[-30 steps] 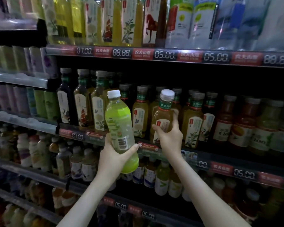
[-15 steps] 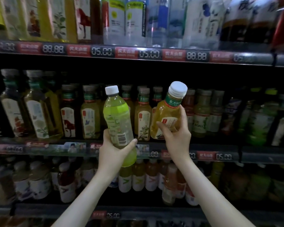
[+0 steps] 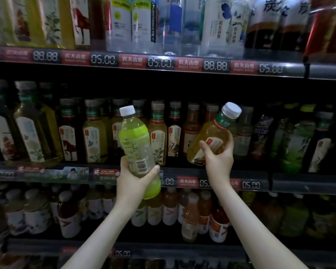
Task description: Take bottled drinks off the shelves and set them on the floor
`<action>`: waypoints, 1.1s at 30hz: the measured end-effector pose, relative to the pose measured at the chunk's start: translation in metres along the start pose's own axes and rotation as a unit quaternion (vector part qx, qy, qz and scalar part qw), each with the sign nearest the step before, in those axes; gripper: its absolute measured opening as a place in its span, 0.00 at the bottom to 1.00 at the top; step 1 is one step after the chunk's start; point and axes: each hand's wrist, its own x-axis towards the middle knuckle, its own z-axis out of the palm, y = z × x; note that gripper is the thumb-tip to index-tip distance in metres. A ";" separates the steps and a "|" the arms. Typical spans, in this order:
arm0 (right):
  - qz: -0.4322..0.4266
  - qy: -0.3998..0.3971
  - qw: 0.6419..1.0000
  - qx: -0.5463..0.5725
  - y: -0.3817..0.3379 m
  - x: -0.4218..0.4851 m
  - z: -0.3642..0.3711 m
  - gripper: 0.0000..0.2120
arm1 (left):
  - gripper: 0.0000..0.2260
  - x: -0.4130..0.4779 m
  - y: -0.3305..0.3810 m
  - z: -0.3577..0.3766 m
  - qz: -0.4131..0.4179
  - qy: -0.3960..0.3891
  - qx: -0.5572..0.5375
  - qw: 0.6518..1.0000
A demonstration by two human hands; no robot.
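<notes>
Before mid shelf point(image 3: 231, 176), L hand point(image 3: 133, 181) grips green bottle point(image 3: 137, 148) upright, R hand point(image 3: 219, 160) amber bottle point(image 3: 211, 136) tilted.

Green bottle point(image 3: 137, 146), white cap, held near upright; amber tea bottle point(image 3: 211, 138), white cap, tilted right, before the shelf.

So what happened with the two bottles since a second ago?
The right hand pulled the yellow tea bottle out of its row on the middle shelf and lifted it. It stood upright then and now tilts, cap toward the right. The left hand kept holding the green bottle upright, in the same grip. No bottle was let go.
</notes>
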 end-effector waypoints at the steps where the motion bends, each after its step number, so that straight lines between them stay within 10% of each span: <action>1: 0.003 -0.012 1.000 -0.003 0.001 0.000 0.005 0.37 | 0.27 0.001 -0.001 -0.002 -0.003 0.006 -0.003 1.000; 13: 0.046 -0.055 0.997 -0.013 0.001 -0.017 0.050 0.37 | 0.30 0.010 -0.019 -0.054 -0.019 0.042 -0.004 0.999; 23: -0.106 -0.070 0.991 0.034 -0.042 -0.057 0.087 0.37 | 0.29 0.026 -0.028 -0.098 -0.011 0.086 0.007 0.996; 33: 0.023 -0.139 0.989 -0.037 -0.013 -0.069 0.185 0.37 | 0.33 0.032 -0.037 -0.134 -0.030 0.040 0.019 0.999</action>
